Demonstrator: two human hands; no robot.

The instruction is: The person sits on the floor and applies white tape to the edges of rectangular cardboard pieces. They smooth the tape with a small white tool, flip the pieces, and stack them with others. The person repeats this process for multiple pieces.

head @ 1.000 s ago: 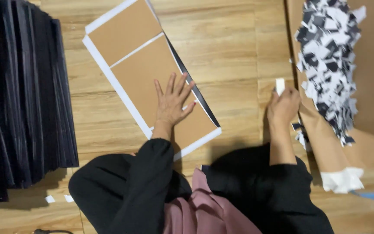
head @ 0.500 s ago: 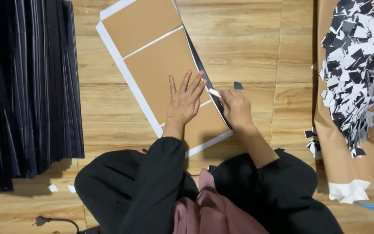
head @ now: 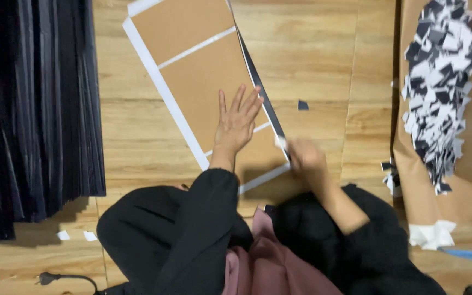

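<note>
A white sheet (head: pixel 158 86) with brown board panels (head: pixel 192 33) glued on it lies on the wooden floor in front of me. My left hand (head: pixel 237 123) presses flat on the middle panel, fingers spread. A black strip (head: pixel 258 87) runs along the sheet's right edge. My right hand (head: pixel 306 159), blurred with motion, is at the lower end of that strip, its fingers curled on a small white object (head: pixel 279 142). A small black scrap (head: pixel 302 105) lies on the floor just right of the strip.
A tall stack of dark sheets (head: pixel 28 109) fills the left side. A heap of black and white scraps (head: pixel 443 82) sits on brown paper (head: pixel 454 202) at the right, with crumpled white paper (head: pixel 431 235) below it. A plug and cable (head: pixel 47 278) lie at the lower left.
My right hand has come from the scrap heap at the right to the sheet's right edge and moved down along the black strip. My left hand has stayed flat on the panel.
</note>
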